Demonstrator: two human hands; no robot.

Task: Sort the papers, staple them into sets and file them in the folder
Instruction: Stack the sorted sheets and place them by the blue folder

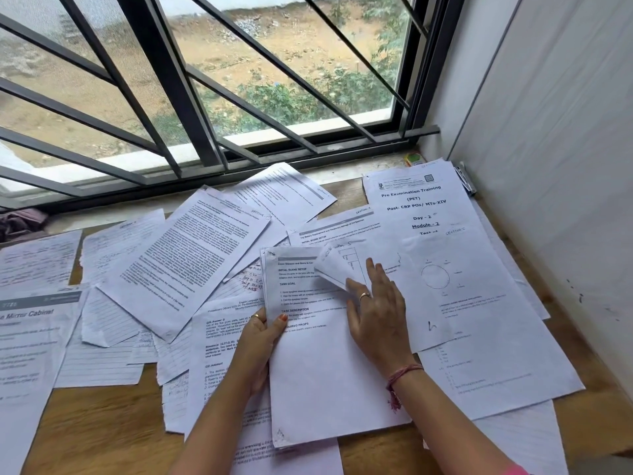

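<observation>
Nearest us, our left hand (258,337) grips the left edge of a stack (329,378) lying on the wooden surface (102,426), thumb curled over the top sheet, while our right hand (375,313) rests on the stack with fingers mostly straight, thumb and forefinger pinching its folded-up top corner (334,269). Around the stack loose papers (185,262) overlap across the surface, and to the right lies a circle sheet (442,279) beneath a titled page (414,200). Beyond them a stapler (465,180) sits by the wall under the barred window (205,80).
</observation>
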